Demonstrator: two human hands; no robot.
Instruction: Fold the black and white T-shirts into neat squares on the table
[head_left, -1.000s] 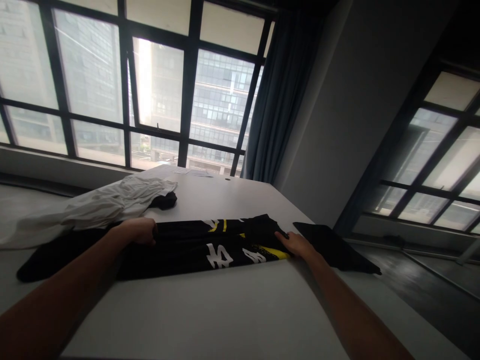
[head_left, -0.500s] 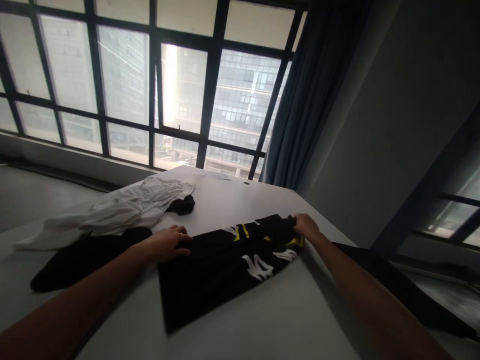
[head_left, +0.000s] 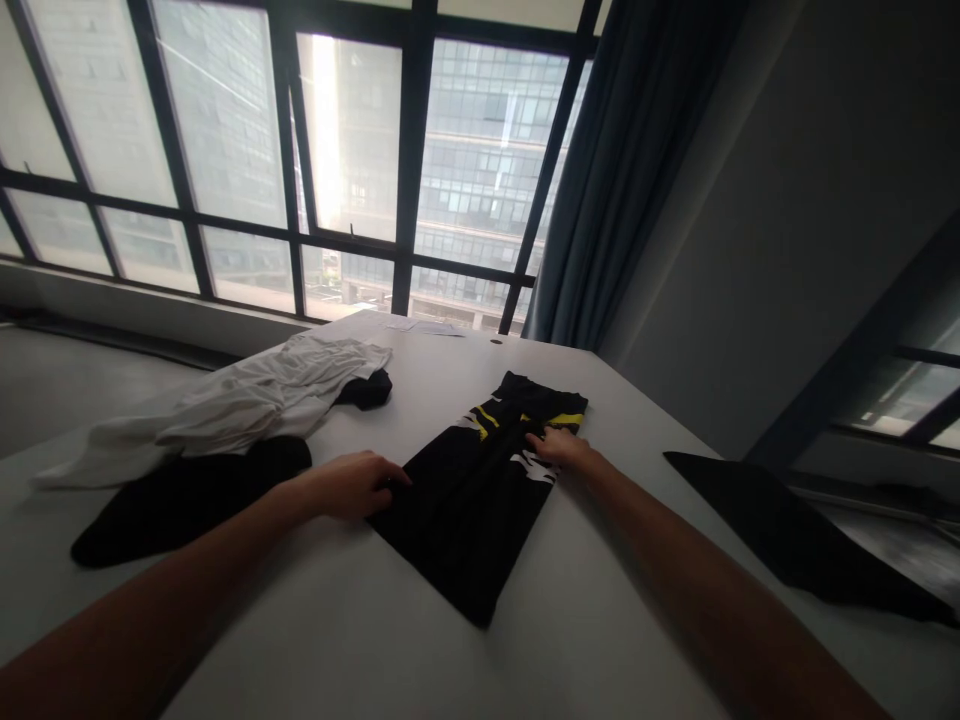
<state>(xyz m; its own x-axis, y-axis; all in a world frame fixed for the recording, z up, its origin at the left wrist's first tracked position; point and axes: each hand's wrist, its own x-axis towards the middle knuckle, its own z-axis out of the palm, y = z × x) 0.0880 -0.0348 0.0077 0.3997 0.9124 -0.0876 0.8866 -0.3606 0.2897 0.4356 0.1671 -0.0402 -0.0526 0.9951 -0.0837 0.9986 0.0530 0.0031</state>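
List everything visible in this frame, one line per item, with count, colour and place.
folded garment: 1, black with yellow and white print, table centre
white garment: 1, white, crumpled, far left of table
black garment: 1, black, left, partly under the white one
dark cloth: 1, black, right table edge
papers: a few, white, far table edge
table: 1, white
curtain: 1, dark blue, beside window
left hand: 1, on folded garment's left edge
right hand: 1, flat on its right side

Both hands [head_left: 352, 485] [head_left: 559, 447] outstretched, palms down, fingers flat.
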